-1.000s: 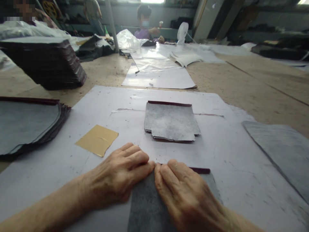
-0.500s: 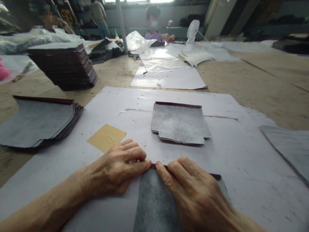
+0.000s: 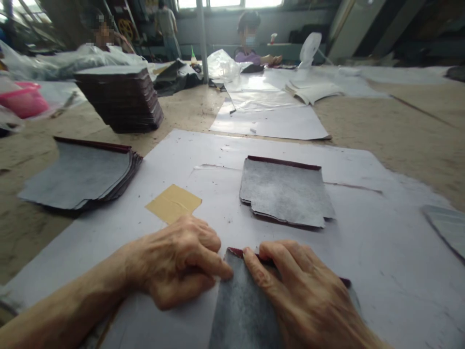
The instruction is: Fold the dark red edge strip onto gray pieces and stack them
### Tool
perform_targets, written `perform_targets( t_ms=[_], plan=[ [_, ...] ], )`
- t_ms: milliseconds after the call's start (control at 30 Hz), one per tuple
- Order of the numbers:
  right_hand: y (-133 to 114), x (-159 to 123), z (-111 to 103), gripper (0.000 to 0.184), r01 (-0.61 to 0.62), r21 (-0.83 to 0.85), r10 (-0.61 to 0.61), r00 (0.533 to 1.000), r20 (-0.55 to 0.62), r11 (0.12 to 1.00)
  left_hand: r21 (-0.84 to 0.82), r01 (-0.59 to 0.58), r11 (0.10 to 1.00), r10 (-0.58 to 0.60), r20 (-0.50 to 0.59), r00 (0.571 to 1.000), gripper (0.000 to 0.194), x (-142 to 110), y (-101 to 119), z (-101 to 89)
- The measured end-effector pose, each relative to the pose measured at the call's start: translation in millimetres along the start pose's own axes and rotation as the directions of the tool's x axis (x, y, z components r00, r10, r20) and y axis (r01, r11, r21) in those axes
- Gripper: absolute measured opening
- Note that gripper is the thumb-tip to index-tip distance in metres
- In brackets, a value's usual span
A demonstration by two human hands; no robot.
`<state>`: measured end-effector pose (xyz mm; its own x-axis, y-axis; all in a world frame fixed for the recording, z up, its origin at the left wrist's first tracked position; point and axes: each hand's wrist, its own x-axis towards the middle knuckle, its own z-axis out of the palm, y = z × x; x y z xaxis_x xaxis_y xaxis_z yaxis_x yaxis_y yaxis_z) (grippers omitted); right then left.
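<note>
A grey-backed sheet (image 3: 238, 300) with a narrow dark-red folded strip along its far edge lies in front of me, its near part cut off by the frame. My right hand (image 3: 305, 286) presses on that strip, thumb and fingers bent against it, covering much of the sheet's right side. At the sheet's left edge, my left hand (image 3: 181, 264) has its fingers curled, and the index fingertip touches just below the corner. Nothing shows inside that hand. Beyond my hands lies a small stack of notched grey pieces (image 3: 286, 194), also with a dark-red far edge.
White paper (image 3: 174, 160) covers the table under my hands. On it lies a tan square (image 3: 174, 203). To the left are a fanned pile of grey sheets (image 3: 80, 169) and a tall dark stack (image 3: 119, 104). A pink basin (image 3: 25, 99) stands far left. People are across the table.
My left hand has come off the folded strip's corner and slid down to the sheet's left edge. My right hand keeps pressing the strip. The whole view has shifted slightly left.
</note>
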<state>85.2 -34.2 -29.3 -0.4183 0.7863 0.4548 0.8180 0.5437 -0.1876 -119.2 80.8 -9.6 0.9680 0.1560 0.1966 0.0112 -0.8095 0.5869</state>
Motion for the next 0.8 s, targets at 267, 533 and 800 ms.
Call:
perform_targets(
  t_ms=[267,533,800],
  plan=[
    [2,12,2,0.040,-0.064,0.151,0.053,0.996,0.075,0.986,0.013,0.029,0.999,-0.030,0.100,0.995,0.027,2,-1,0.5],
    [-2,11,5,0.040,-0.027,0.047,0.023,0.996,0.092,0.999,0.066,0.017,0.998,-0.025,0.120,0.992,0.027,2,-1,-0.3],
    [-3,7,5,0.041,-0.040,0.013,0.039,0.998,0.046,0.999,0.058,0.025,0.998,-0.032,0.110,0.993,0.026,2,-2,-0.1]
  ],
)
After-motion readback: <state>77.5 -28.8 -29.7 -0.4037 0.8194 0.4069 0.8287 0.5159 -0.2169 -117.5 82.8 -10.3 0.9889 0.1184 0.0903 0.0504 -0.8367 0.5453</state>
